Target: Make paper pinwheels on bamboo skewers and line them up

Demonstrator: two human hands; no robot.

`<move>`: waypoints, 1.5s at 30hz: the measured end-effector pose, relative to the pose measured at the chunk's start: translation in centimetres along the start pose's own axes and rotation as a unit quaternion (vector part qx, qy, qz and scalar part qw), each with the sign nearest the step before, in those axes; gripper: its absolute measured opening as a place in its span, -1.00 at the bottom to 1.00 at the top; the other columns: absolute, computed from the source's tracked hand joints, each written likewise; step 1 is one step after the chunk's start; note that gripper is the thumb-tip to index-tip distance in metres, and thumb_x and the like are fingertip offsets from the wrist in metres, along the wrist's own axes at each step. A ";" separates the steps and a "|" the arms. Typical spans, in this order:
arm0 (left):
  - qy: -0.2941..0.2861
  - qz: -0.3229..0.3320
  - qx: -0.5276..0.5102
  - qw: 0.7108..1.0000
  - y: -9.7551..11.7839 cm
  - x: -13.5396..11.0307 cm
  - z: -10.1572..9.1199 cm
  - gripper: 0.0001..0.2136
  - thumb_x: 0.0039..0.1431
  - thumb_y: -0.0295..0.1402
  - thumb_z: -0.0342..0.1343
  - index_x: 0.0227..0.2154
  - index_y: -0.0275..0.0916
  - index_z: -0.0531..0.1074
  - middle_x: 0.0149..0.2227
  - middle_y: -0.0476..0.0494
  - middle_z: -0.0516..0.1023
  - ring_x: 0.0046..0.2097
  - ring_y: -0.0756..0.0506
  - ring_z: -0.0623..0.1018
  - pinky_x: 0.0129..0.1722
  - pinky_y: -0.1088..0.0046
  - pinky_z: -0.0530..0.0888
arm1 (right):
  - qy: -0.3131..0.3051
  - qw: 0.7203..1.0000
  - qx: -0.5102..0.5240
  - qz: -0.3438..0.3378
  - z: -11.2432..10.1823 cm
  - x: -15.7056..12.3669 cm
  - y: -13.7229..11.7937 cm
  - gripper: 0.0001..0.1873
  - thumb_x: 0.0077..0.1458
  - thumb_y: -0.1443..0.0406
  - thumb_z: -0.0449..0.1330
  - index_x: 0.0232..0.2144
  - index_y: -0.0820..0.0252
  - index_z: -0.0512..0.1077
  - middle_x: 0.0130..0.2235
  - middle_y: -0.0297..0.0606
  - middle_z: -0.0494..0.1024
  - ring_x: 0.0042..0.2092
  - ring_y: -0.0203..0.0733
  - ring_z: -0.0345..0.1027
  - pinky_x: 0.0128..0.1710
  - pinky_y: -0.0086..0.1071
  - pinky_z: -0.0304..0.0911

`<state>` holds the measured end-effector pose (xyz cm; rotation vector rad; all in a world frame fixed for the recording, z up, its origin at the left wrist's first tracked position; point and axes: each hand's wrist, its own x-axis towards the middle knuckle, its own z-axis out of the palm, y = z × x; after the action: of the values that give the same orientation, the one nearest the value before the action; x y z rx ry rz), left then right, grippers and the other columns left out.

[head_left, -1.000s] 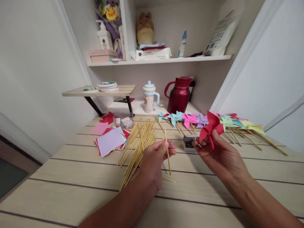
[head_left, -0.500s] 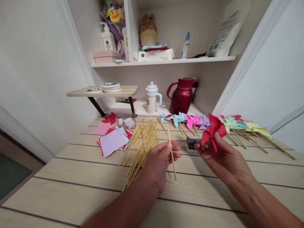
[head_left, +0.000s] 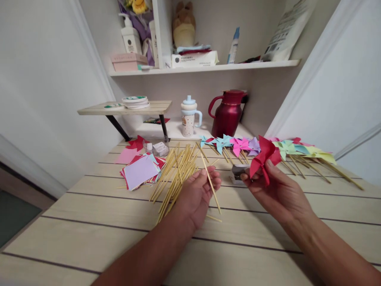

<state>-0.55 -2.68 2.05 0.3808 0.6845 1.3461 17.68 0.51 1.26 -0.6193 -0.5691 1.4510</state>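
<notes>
Between the thumb and fingers of my left hand point(head_left: 198, 192) is a thin wooden stick point(head_left: 212, 186), its upper end leaning left. My right hand point(head_left: 281, 190) pinches a red paper pinwheel point(head_left: 262, 157), held apart from the stick. Just left of that hand sits a small open box point(head_left: 237, 174) whose contents I cannot make out clearly. A heap of loose wooden sticks point(head_left: 175, 174) lies beside my left hand. Farther left is a stack of coloured paper squares point(head_left: 141, 172). Along the back right lie several finished pinwheels on sticks, among them a pink one point(head_left: 239, 146).
Behind the sticks stand a spouted cup point(head_left: 188, 121) and a dark red thermos jug point(head_left: 228, 115). A small raised shelf point(head_left: 98, 110) bears tape rolls point(head_left: 135, 102) at the left. Clear plastic boxes point(head_left: 160, 148) sit near the paper. A wall shelf point(head_left: 205, 70) runs above.
The stick in my left hand has tilted, its top swinging left. The red pinwheel stays in my right hand. The whole view has shifted slightly, with things appearing higher.
</notes>
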 end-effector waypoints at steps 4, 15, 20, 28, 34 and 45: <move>0.006 0.018 -0.032 0.999 0.2 0.5 -0.2 -0.80 0.32 -0.53 -0.01 -0.31 -0.40 0.54 -0.35 -0.16 0.58 -0.34 0.03 0.58 -0.19 0.49 0.52 | -0.020 1.000 -0.007 0.004 -0.1 -0.1 0.0 -0.85 -0.03 0.28 0.40 -0.37 0.13 0.53 -0.50 -0.43 0.48 -0.44 -0.32 0.30 -0.37 -0.38 0.43; 0.004 0.029 -0.033 0.999 0.1 0.5 -0.1 -0.82 0.31 -0.53 0.00 -0.30 -0.39 0.52 -0.35 -0.15 0.57 -0.32 0.03 0.57 -0.11 0.45 0.51 | -0.016 1.000 -0.013 0.007 -0.2 -0.2 0.1 -0.82 -0.05 0.28 0.42 -0.34 0.12 0.53 -0.50 -0.44 0.50 -0.43 -0.33 0.31 -0.31 -0.37 0.42; 0.004 0.042 -0.037 0.998 0.1 0.3 0.1 -0.86 0.29 -0.52 0.06 -0.34 -0.37 0.51 -0.37 -0.11 0.54 -0.31 0.05 0.56 -0.05 0.46 0.47 | -0.016 1.000 -0.024 0.010 -0.2 -0.3 0.2 -0.87 -0.03 0.28 0.40 -0.40 0.10 0.52 -0.51 -0.44 0.50 -0.44 -0.32 0.29 -0.29 -0.36 0.41; 0.002 0.063 -0.044 0.997 0.1 0.4 0.1 -0.86 0.27 -0.53 0.09 -0.40 -0.34 0.50 -0.36 -0.07 0.54 -0.32 0.07 0.55 -0.10 0.50 0.49 | -0.024 0.999 -0.044 0.012 -0.3 -0.3 0.2 -0.88 -0.01 0.25 0.39 -0.39 0.05 0.52 -0.49 -0.45 0.52 -0.41 -0.28 0.34 -0.32 -0.34 0.41; 0.027 0.118 -0.053 0.991 0.3 0.8 0.1 -0.86 0.28 -0.55 0.06 -0.37 -0.33 0.48 -0.32 -0.10 0.58 -0.23 0.02 0.61 0.05 0.41 0.46 | -0.005 0.998 0.007 0.060 0.1 -0.7 1.2 -0.82 -0.04 0.30 0.42 -0.36 0.08 0.50 -0.44 -0.45 0.56 -0.45 -0.31 0.37 -0.29 -0.31 0.49; -0.018 0.250 0.139 0.958 0.1 -0.3 0.6 -0.88 0.22 -0.34 0.16 -0.34 -0.21 0.59 -0.15 -0.14 0.67 0.09 -0.11 0.54 0.21 0.33 0.29 | -0.030 0.978 0.054 0.198 1.2 -2.3 2.9 -0.81 -0.06 0.32 0.44 -0.39 0.24 0.51 -0.52 -0.38 0.52 -0.53 -0.37 0.33 -0.43 -0.35 0.54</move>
<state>-0.21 -2.86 2.61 0.8457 0.7821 1.7159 14.65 -1.70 0.21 -0.6280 -0.4239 1.8669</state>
